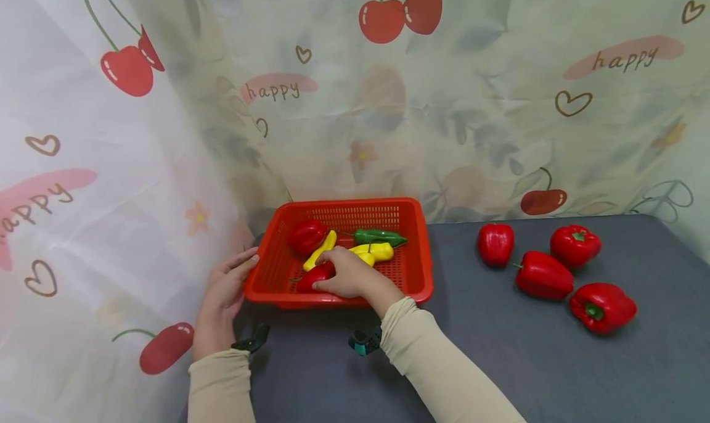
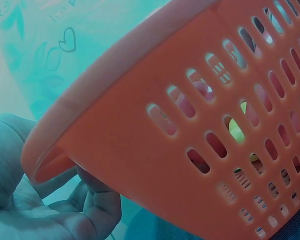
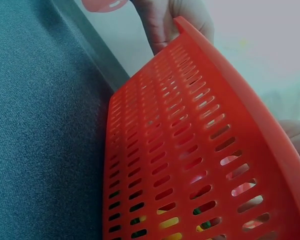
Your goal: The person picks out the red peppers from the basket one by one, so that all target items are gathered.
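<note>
An orange-red plastic basket (image 1: 338,298) with slotted walls stands on the dark table. My left hand (image 1: 224,293) grips its left rim; in the left wrist view the fingers (image 2: 97,200) curl below that rim. Inside the basket, my right hand (image 1: 355,274) holds a red bell pepper (image 1: 310,281) near the front left, thumb and fingers around it. Behind that lies another red bell pepper (image 1: 307,237), with a yellow pepper (image 1: 320,251) beside it. More yellow peppers (image 1: 379,251) and a long green pepper (image 1: 379,237) lie farther right, partly hidden by the right hand.
To the right of the basket, several red bell peppers (image 1: 543,275) lie loose on the dark grey table (image 1: 488,355). A patterned curtain (image 1: 444,102) hangs behind the table, and another stretch of it (image 1: 133,238) runs close along the left side.
</note>
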